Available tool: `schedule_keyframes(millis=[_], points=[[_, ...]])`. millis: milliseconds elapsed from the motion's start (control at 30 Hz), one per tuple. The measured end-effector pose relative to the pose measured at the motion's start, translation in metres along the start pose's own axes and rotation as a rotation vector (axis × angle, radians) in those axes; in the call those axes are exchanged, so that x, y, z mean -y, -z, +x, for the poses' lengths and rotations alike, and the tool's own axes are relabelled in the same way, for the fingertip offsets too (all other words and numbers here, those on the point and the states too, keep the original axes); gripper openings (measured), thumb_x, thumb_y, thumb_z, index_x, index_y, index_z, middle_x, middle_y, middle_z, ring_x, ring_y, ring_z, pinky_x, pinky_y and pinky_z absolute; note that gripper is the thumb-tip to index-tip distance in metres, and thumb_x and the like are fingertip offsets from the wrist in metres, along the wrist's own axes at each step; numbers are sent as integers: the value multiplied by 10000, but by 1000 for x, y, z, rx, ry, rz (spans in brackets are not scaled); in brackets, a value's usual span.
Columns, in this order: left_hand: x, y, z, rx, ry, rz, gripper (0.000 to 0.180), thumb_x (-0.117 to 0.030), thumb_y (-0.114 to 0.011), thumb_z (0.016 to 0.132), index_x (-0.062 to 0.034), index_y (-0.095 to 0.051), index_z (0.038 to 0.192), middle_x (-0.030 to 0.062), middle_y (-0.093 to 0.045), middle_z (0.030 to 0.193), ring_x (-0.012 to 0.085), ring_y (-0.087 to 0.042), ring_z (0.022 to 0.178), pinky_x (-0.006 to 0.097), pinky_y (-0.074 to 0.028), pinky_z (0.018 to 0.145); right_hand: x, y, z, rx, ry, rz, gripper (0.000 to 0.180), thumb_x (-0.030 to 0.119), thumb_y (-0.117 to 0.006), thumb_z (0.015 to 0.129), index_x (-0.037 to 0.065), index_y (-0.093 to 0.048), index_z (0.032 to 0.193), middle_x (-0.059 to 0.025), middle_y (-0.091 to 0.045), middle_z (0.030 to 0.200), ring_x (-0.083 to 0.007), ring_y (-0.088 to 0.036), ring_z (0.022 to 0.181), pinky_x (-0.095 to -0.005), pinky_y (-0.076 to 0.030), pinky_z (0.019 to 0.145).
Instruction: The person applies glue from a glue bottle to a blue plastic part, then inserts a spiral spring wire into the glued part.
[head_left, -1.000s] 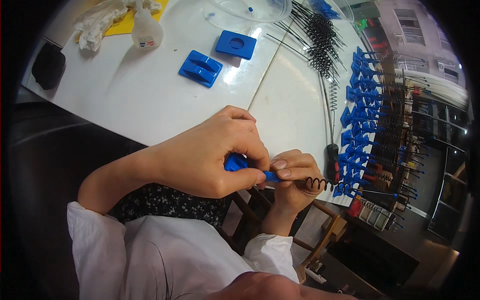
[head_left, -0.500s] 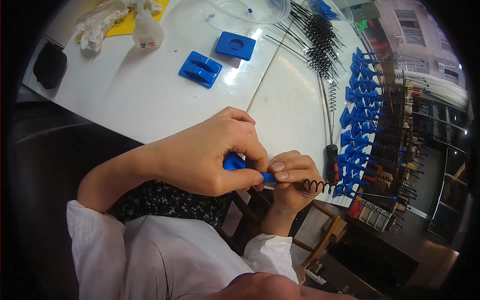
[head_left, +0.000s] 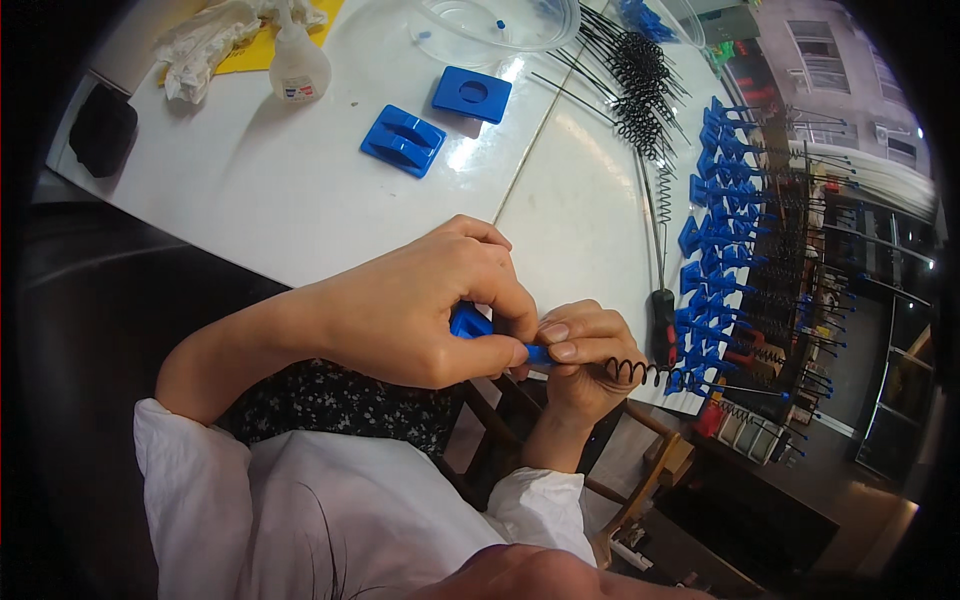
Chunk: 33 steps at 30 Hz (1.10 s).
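Note:
Close to the table's near edge, my left hand (head_left: 430,310) is closed round a blue plastic piece (head_left: 470,321), whose body is partly hidden by the fingers. A narrow blue end (head_left: 538,355) of it sticks out between thumb and forefinger. My right hand (head_left: 590,355) meets it there, thumb and fingers pinched on that narrow end. From under the right hand a black coiled wire (head_left: 640,372) runs off to the right, ending in a straight length with a blue tip. The joint between wire and blue piece is hidden by the fingers.
On the white table (head_left: 330,200) are a blue ridged base (head_left: 404,142), a blue plate with a round hole (head_left: 472,95), a squeeze bottle (head_left: 299,68) and a clear tub (head_left: 500,40). Coiled wires (head_left: 640,80), a screwdriver (head_left: 664,320) and rowed blue pieces (head_left: 715,230) lie right.

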<state>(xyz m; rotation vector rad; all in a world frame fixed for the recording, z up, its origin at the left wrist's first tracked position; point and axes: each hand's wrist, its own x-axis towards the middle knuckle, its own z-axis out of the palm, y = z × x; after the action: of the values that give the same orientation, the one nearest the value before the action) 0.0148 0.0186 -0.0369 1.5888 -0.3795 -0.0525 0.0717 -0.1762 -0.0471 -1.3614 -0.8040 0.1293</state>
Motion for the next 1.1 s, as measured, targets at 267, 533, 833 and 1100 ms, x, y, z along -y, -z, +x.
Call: schedule_keyframes(millis=[267,533,833,1100], points=[[-4,2,1,67,10,87,43,-120,-638,782,-93,-660,757,-44,-603,703,122,-558,814,405,-212,1073,1,0,1,11,15,-50,169,156,-774,691,32,-715,790,-98,-675,809,-194,-637,731,-257,-502,611],[-2,0,0,15,-23,78,34,-100,-627,766,-95,-657,751,-44,-596,686,140,-559,802,418,-229,1062,5,-5,0,-83,-91,-14,189,170,-781,694,22,-707,786,-96,-662,805,-179,-638,742,-251,-501,613],[-3,-1,1,4,-7,76,34,-94,-639,750,-103,-659,723,-25,-593,693,143,-553,798,421,-237,1052,3,-4,0,-56,-44,-71,196,170,-783,688,15,-705,778,-96,-661,802,-179,-640,718,-254,-509,603],[0,-3,-1,-27,-36,64,27,-96,-640,745,-101,-661,730,-15,-580,702,145,-551,792,422,-236,1053,4,-5,-1,-91,-88,-35,198,157,-790,674,15,-706,782,-93,-662,794,-181,-643,721,-252,-512,609]])
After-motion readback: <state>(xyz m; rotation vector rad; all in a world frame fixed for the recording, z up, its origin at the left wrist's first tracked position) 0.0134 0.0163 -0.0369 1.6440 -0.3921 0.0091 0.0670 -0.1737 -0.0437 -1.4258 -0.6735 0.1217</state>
